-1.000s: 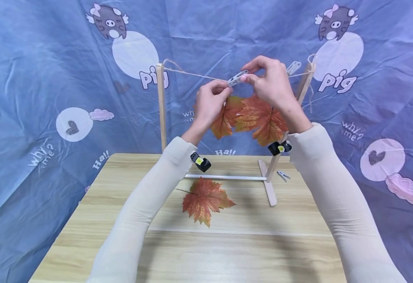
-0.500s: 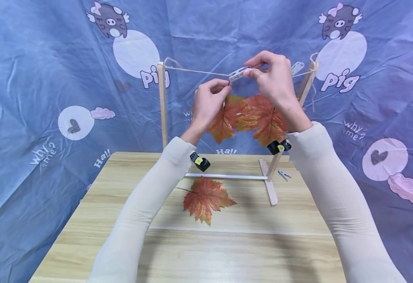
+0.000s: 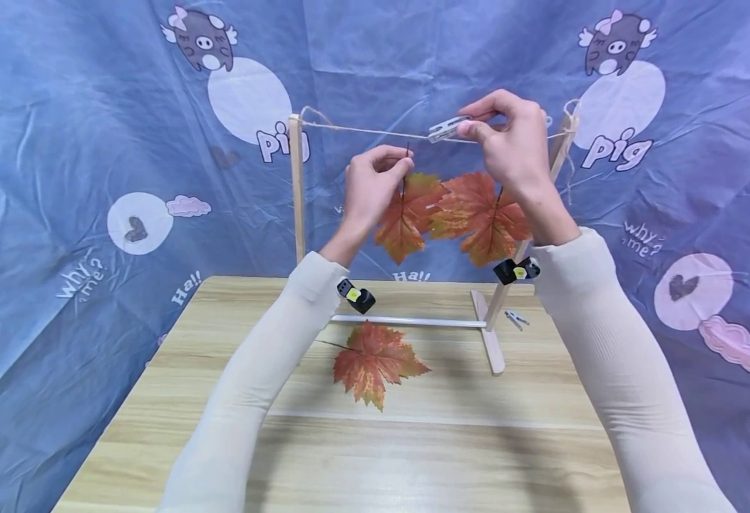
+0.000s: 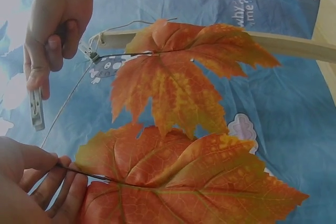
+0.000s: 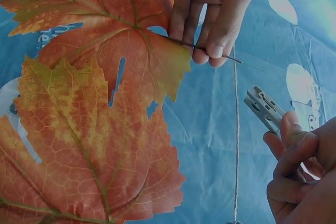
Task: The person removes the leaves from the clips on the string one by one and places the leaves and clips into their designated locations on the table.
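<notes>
My left hand [image 3: 373, 182] pinches the thin dark stem of an orange-red artificial maple leaf [image 3: 403, 226], which hangs below the fingers. The stem's tip sticks up past the fingertips, close to the twine [image 3: 375, 132]. My right hand [image 3: 517, 146] pinches a pale grey clothespin [image 3: 444, 130] by its handle end. In the right wrist view this clothespin [image 5: 265, 109] is apart from both twine and stem. A second maple leaf [image 4: 168, 77] hangs beside the first, its stem held at the twine by another clothespin [image 4: 90, 53].
Two wooden posts carry the twine, a left post [image 3: 297, 192] and a right post [image 3: 562, 153]. A white rod [image 3: 413, 322] runs low between them. On the table [image 3: 375, 463] lie another maple leaf [image 3: 375, 362] and a spare clothespin [image 3: 516, 320].
The right hand and its clothespin have moved right, away from the left hand. My left hand has shifted slightly left and down with the leaf, and the stem tip now shows.
</notes>
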Demonstrator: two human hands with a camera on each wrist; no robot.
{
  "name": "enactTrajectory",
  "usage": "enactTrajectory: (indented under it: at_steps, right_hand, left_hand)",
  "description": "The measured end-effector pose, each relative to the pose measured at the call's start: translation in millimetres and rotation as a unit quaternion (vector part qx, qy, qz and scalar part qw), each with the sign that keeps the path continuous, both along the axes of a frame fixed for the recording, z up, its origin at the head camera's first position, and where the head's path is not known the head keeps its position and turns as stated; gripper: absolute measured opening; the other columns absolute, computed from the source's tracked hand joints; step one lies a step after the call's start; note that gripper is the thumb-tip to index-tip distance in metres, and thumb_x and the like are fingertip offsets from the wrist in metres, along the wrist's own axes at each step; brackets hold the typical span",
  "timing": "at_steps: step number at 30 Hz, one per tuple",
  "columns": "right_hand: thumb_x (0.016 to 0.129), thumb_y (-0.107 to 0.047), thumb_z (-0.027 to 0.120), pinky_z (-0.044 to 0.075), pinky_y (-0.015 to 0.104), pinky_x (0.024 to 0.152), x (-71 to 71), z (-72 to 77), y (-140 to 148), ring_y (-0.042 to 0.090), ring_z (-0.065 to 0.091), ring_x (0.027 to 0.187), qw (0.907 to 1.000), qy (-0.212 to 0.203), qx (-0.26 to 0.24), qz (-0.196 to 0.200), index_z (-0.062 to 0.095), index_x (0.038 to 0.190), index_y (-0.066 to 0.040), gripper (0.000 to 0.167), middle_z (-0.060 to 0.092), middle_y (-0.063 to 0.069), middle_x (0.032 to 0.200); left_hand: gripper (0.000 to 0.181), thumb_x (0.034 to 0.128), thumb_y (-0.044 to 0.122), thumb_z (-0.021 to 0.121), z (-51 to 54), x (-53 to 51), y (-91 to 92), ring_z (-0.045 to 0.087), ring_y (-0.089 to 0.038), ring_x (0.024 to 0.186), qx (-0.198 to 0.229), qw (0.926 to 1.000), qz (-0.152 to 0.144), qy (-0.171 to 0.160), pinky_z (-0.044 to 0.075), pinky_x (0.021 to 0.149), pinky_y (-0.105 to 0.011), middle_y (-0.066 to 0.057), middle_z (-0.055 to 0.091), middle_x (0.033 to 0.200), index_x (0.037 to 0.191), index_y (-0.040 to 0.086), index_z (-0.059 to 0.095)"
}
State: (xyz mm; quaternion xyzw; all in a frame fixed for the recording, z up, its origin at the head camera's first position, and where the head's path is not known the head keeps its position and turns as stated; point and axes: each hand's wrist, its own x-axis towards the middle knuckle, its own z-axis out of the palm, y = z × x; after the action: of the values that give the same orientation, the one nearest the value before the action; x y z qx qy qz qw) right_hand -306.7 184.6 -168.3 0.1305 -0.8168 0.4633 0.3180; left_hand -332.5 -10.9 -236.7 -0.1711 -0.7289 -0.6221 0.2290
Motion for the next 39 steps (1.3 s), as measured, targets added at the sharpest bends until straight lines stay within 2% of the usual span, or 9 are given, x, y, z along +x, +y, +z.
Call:
enactTrajectory:
  at_steps: [3,7,10,14,19,23,28,30,39]
  right_hand:
    - [0.095,-0.018,0.083,0.042,0.015,0.054,1.0,-0.4,2,-0.009,0.069,0.069,1.0,0.005,-0.008,0.0,0.082,0.108,-0.009,0.016,0.067,-0.023,0.082]
    - [0.095,-0.017,0.083,0.04,0.014,0.05,2.9,-1.9,4,-0.011,0.069,0.068,1.0,0.007,-0.005,-0.001,0.082,0.11,-0.01,0.016,0.067,-0.024,0.082]
    - [0.096,-0.02,0.082,0.039,0.016,0.045,4.9,-4.2,7,-0.005,0.063,0.054,0.9999,-0.004,0.005,0.009,0.08,0.118,-0.01,0.024,0.068,-0.02,0.088]
    - [0.097,-0.024,0.081,0.04,0.018,0.042,7.3,-8.0,11,0.004,0.048,0.041,0.9992,-0.029,0.011,0.026,0.076,0.129,-0.013,0.034,0.068,-0.015,0.099]
    - [0.097,-0.025,0.081,0.039,0.018,0.042,8.7,-12.7,14,0.004,0.048,0.041,0.9985,-0.04,0.004,0.036,0.075,0.133,-0.018,0.037,0.069,-0.014,0.104]
    - [0.096,-0.024,0.082,0.041,0.017,0.043,11.5,-16.3,14,0.004,0.055,0.046,0.9986,-0.034,-0.003,0.041,0.075,0.132,-0.015,0.038,0.07,-0.012,0.105]
    - [0.093,-0.022,0.085,0.053,0.01,0.063,16.0,-19.4,13,-0.003,0.07,0.077,0.9991,-0.021,-0.005,0.036,0.077,0.128,-0.014,0.037,0.073,-0.011,0.105]
    - [0.092,-0.021,0.085,0.055,0.009,0.069,17.5,-20.6,13,-0.005,0.071,0.082,0.9991,-0.018,-0.007,0.037,0.077,0.127,-0.013,0.036,0.073,-0.01,0.105]
    - [0.092,-0.021,0.085,0.052,0.012,0.06,23.5,-29.4,17,0.005,0.072,0.068,0.9981,-0.034,-0.019,0.047,0.076,0.127,-0.013,0.037,0.072,-0.008,0.11]
  left_hand:
    - [0.011,0.0985,0.013,0.077,0.3,0.6,-2.8,0.075,-0.01,0.086,0.002,1.0,0.003,0.007,0.057,0.072,-0.019,-0.008,0.083,0.101,0.107,0.008,0.083]
    - [0.011,0.0982,0.011,0.077,0.6,2.9,-6.7,0.075,-0.014,0.084,0.016,0.9997,-0.007,0.017,0.058,0.071,-0.021,-0.01,0.082,0.101,0.106,0.005,0.082]
    - [0.011,0.0984,0.009,0.077,0.1,5.1,-9.6,0.074,-0.017,0.083,0.03,0.9992,-0.018,0.017,0.059,0.07,-0.023,-0.011,0.082,0.102,0.106,0.004,0.082]
    - [0.01,0.0984,0.01,0.077,-1.1,7.5,-12.4,0.073,-0.014,0.08,0.037,0.999,-0.021,0.011,0.061,0.07,-0.024,-0.01,0.081,0.098,0.106,0.004,0.082]
    - [0.009,0.0983,0.008,0.077,-2.4,9.8,-16.3,0.072,-0.015,0.078,0.051,0.9982,-0.031,0.009,0.061,0.07,-0.026,-0.01,0.08,0.094,0.104,0.003,0.081]
    - [0.009,0.0986,0.008,0.076,-4.1,12.2,-21.3,0.072,-0.017,0.079,0.057,0.9979,-0.03,0.006,0.061,0.07,-0.026,-0.01,0.08,0.095,0.104,0.004,0.081]
    - [0.011,0.0981,0.007,0.076,-6.3,14.3,-27.0,0.072,-0.015,0.079,0.067,0.9975,-0.025,0.001,0.064,0.074,-0.026,-0.009,0.08,0.096,0.106,0.001,0.08]
    - [0.012,0.0979,0.005,0.075,-7.8,14.7,-29.2,0.072,-0.014,0.078,0.072,0.997,-0.028,0.001,0.064,0.074,-0.026,-0.009,0.08,0.095,0.106,-0.002,0.079]
    - [0.011,0.1004,0.008,0.074,-17.7,18.7,-43.6,0.073,-0.015,0.081,0.073,0.9968,-0.031,0.0,0.066,0.075,-0.026,-0.012,0.078,0.096,0.106,0.0,0.08]
